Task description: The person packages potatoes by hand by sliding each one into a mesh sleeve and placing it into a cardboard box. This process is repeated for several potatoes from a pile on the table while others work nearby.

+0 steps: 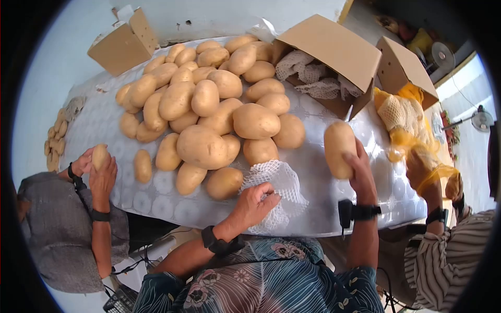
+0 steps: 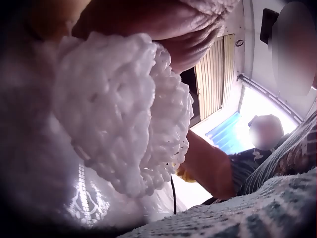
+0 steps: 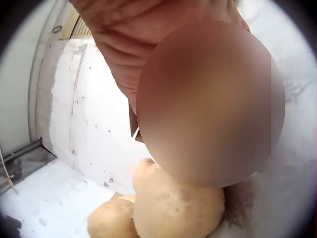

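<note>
My right hand (image 1: 361, 169) grips a large potato (image 1: 339, 148) from its right side, raised over the table's right half. In the right wrist view a blurred patch covers most of what that hand holds. My left hand (image 1: 253, 207), fingers curled, holds a white foam net sleeve (image 1: 282, 190) at the front of the table. The left wrist view shows the crumpled foam net (image 2: 114, 109) close under the hand. A big pile of potatoes (image 1: 201, 147) lies just beyond it, and one potato (image 1: 260, 151) touches the net's far end.
An open cardboard box (image 1: 329, 44) with foam nets (image 1: 302, 68) stands at the back right, another carton (image 1: 122, 44) at the back left. The person at left holds a small potato (image 1: 99, 156). At right, a person's hands are at yellow netting (image 1: 443, 172).
</note>
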Action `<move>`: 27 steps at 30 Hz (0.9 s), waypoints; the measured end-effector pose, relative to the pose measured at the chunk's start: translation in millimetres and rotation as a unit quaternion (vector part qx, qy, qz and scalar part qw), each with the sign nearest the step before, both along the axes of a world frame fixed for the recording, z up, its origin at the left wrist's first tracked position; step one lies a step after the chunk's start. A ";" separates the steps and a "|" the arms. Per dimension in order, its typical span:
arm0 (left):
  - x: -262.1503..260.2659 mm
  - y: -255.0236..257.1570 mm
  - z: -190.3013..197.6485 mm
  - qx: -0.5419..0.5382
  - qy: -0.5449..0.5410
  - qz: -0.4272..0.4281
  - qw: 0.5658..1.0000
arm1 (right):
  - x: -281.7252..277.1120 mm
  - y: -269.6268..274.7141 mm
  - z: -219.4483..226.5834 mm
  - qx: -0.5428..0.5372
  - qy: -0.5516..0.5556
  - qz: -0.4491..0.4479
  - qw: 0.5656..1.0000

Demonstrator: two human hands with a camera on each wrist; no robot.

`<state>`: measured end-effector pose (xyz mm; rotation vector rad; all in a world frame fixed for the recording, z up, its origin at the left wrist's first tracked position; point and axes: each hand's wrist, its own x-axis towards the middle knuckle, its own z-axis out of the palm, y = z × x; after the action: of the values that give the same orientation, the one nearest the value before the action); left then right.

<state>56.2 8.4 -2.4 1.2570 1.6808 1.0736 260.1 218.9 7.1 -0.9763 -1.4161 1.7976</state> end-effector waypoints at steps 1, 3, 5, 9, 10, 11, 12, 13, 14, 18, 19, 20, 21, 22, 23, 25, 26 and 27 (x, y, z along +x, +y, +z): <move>1.2 3.4 -0.6 0.003 0.001 -0.003 1.000 | 22.1 -16.2 4.4 -0.004 0.014 0.026 1.000; 7.1 11.9 -0.1 0.022 0.018 -0.011 1.000 | 58.5 -53.8 8.5 -0.031 0.034 0.035 0.998; 16.2 21.5 4.3 0.056 0.047 -0.025 0.997 | 60.7 -95.3 48.5 -0.106 0.039 0.062 0.992; 28.4 33.4 9.9 0.064 0.062 -0.077 0.993 | 72.3 -121.0 50.3 -0.130 -0.049 0.157 0.978; 29.0 34.2 14.9 0.055 0.074 -0.095 0.991 | 72.1 -123.1 49.5 -0.123 -0.059 0.161 0.977; 29.0 35.1 19.9 0.047 0.087 -0.111 0.989 | 70.8 -123.9 48.9 -0.115 -0.069 0.167 0.977; 28.7 35.2 26.5 0.039 0.121 -0.136 0.983 | 68.1 -124.1 52.3 -0.124 -0.073 0.165 0.976; 28.2 34.4 33.9 0.032 0.153 -0.159 0.975 | 65.5 -123.8 53.5 -0.109 -0.080 0.181 0.974; 27.8 33.9 37.6 0.024 0.185 -0.180 0.966 | 62.8 -122.9 54.3 -0.095 -0.087 0.198 0.972; 23.6 33.9 36.3 0.150 0.226 -0.235 0.933 | 54.6 -116.3 46.6 -0.075 -0.091 0.262 0.958; 21.6 32.0 36.5 0.140 0.204 -0.235 0.940 | 52.0 -114.4 43.8 -0.077 -0.083 0.271 0.956; 19.8 30.2 36.7 0.130 0.181 -0.234 0.946 | 50.6 -112.1 40.6 -0.077 -0.090 0.283 0.952; 17.3 28.8 36.5 0.125 0.163 -0.224 0.953 | 50.7 -109.9 36.9 -0.076 -0.097 0.294 0.948; 14.5 27.7 36.7 0.120 0.145 -0.216 0.958 | 50.8 -108.3 33.8 -0.076 -0.105 0.303 0.944; 13.1 27.1 36.9 0.116 0.126 -0.207 0.963 | 50.9 -107.6 30.7 -0.055 -0.117 0.287 0.949; 13.4 27.3 38.2 0.116 0.134 -0.183 0.967 | 51.8 -107.4 26.1 -0.011 -0.141 0.254 0.957; 13.7 27.4 38.3 0.116 0.138 -0.171 0.969 | 50.3 -109.4 27.7 -0.024 -0.133 0.210 0.968; 14.3 28.0 36.6 0.138 0.167 -0.174 0.961 | 46.6 -113.6 30.8 -0.038 -0.124 0.166 0.978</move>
<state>70.6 36.3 34.2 1.9231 1.4966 0.9380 306.8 105.3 37.9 -1.0848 -1.7603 2.0374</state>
